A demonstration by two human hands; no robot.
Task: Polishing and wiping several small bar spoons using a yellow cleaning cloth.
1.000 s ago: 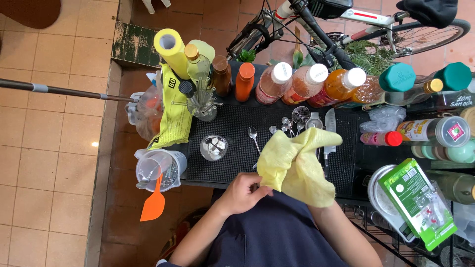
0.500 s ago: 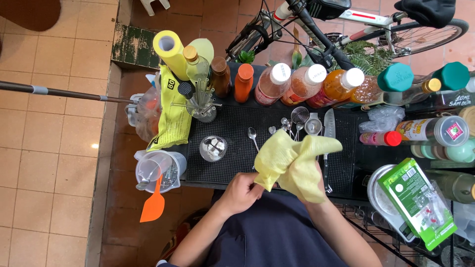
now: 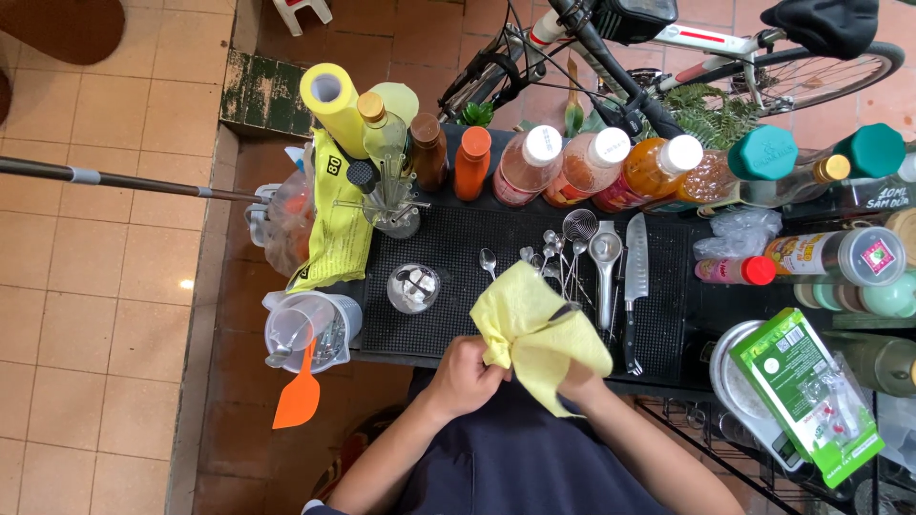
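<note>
Yellow cloth [image 3: 534, 329] bunched between both hands (over the black mat [image 3: 458, 248]).

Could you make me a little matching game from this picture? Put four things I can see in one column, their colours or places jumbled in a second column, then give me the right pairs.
Things:
1. cloth
2. spatula
3. knife
4. box

Colours and places:
A. orange, hanging from the clear jug at the mat's left edge
B. green, at the far right
C. yellow, bunched in both hands
D. lying flat on the black mat, right of the strainers

Pairs: 1-C, 2-A, 3-D, 4-B
</note>
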